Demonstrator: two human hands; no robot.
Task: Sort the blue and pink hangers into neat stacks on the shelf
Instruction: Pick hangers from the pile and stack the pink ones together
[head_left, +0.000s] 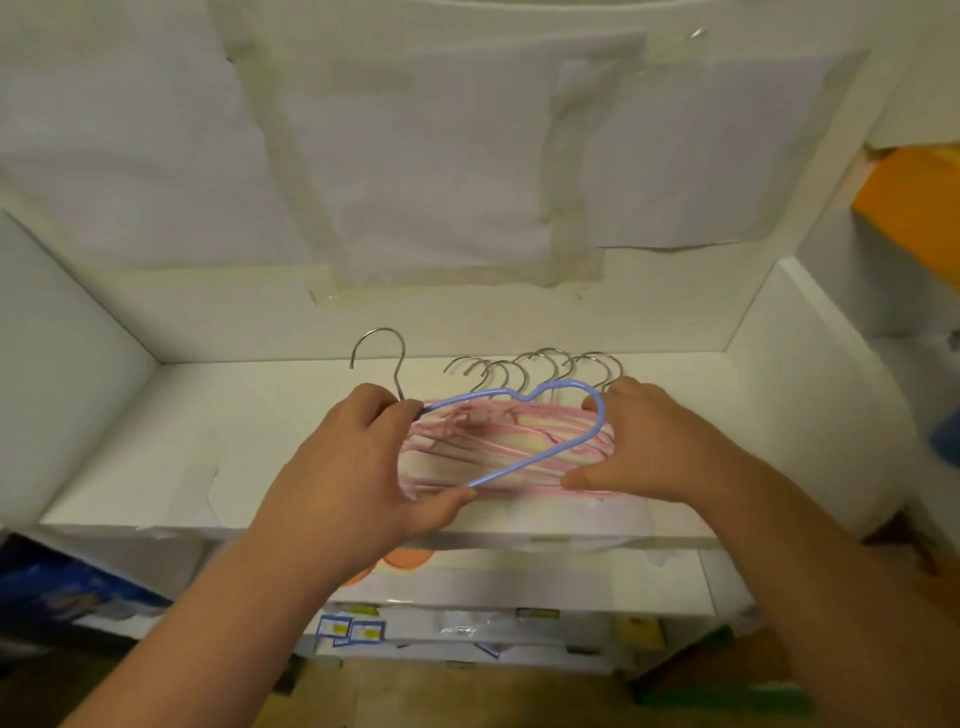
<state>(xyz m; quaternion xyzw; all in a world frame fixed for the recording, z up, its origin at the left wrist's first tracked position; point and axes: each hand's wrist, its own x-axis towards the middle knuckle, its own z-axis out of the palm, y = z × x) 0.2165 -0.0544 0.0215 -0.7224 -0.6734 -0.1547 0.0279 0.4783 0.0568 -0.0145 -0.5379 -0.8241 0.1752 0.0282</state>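
A blue heart-shaped hanger (540, 457) with a metal hook (382, 345) is held tilted above a pile of pink hangers (514, 441) on the white shelf (208, 415). My left hand (358, 462) pinches the blue hanger at its hook end and at its lower tip. My right hand (644, 441) grips the right side of the pink pile, its thumb touching the blue hanger's rounded edge. Several metal hooks (545, 366) of the pink hangers point toward the back wall.
The shelf is a white box with side walls (67, 364) and a taped paper back (415, 182). An orange object (914, 208) sits at the far right. Below the front edge lie labelled boxes (467, 634) and a blue package (62, 587).
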